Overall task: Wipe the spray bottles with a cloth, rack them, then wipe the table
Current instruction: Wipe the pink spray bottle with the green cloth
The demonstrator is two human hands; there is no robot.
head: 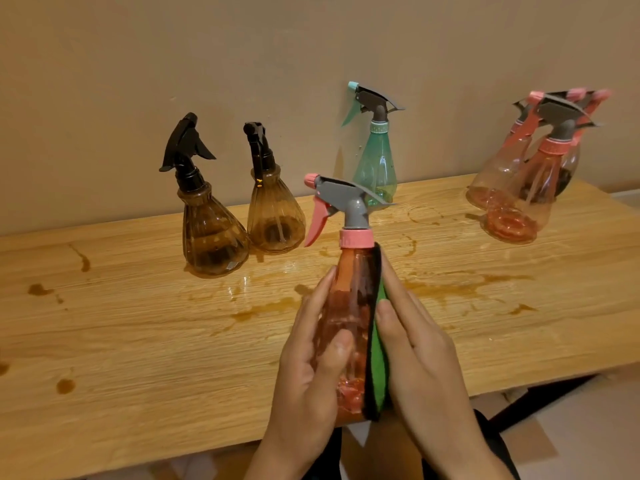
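Your left hand grips the pink spray bottle, fingers wrapped behind the body and thumb laid across its front. The bottle is held upright above the near edge of the table, at 6 o'clock in the view, with its trigger pointing to 9 o'clock. Your right hand lies flat with its fingers nearly straight and presses the green cloth against the bottle's 3 o'clock side, from base to shoulder. Standing on the table, from the held bottle: two brown bottles at 10 o'clock, side by side; a teal bottle at 12 o'clock, near the wall; a cluster of pink bottles at 2 o'clock, close together. Brown spills streak the tabletop around the held bottle.
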